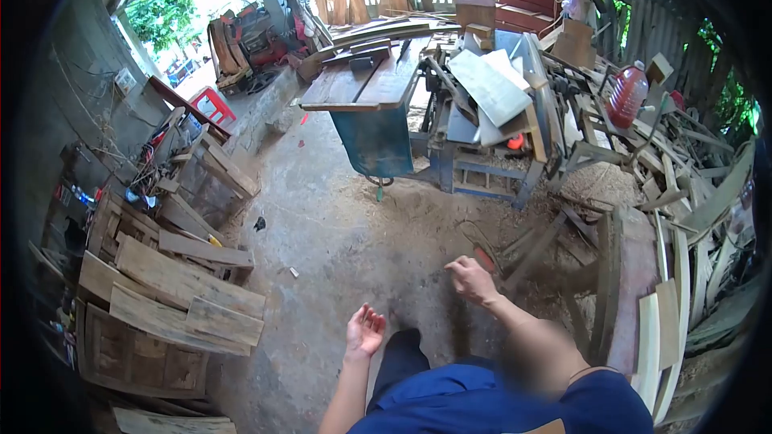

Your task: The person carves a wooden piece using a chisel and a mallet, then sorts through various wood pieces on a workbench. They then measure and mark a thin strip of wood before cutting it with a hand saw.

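Note:
Palm up, my left hand (366,332) hangs over the concrete floor (305,233) in front of my body, its fingers loosely curled and apart with nothing in them. Farther right, my right hand (473,280) is raised above the sawdust-covered ground, thumb and forefinger pressed together. A small dark spot shows at those fingertips, too small to name. Just beyond this hand a red-orange object (484,260) lies on the ground. Neither hand touches the wood around me.
Planks (185,281) are stacked at the left. Ahead stand a wooden-topped table (362,84) and a blue metal frame (482,181) bearing boards (489,87). A red jug (627,96) sits among scrap wood at the right. Long boards (648,345) lean close by my right side.

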Available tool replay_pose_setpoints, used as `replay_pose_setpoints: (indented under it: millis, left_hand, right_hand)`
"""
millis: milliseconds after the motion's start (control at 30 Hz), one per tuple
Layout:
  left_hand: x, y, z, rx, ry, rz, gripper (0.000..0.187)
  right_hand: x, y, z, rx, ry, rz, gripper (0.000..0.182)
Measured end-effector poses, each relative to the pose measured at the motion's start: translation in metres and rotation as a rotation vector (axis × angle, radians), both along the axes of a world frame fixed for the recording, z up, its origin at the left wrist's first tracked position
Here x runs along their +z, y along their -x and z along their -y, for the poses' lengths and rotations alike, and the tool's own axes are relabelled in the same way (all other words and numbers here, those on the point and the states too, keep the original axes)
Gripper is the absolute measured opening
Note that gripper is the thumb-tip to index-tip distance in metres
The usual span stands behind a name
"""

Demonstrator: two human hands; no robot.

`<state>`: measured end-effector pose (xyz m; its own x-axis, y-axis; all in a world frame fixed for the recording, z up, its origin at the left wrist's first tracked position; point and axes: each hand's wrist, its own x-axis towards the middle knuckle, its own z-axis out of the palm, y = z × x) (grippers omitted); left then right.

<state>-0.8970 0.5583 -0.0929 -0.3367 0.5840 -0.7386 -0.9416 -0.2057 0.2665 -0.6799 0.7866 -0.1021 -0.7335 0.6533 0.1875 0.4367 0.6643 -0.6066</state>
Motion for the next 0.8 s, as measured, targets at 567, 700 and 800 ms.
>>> replay_pose_setpoints:
  millis: [567, 700, 800]
  left_hand:
    - [-0.012, 0.316, -0.236, -0.200, 0.043, -0.128, 0.012]
    - [-0.007, 0.318, -0.300, -0.328, 0.013, -0.090, 0.013]
    - [-0.008, 0.322, -0.342, -0.395, 0.035, -0.031, 0.013]
  right_hand:
    - [0.114, 0.136, -0.170, -0.700, -0.330, 0.087, 0.039]
    - [0.116, 0.114, -0.261, -1.069, -0.557, -0.021, 0.053]
    - [0.087, 0.088, -0.328, -1.247, -0.429, -0.124, 0.072]
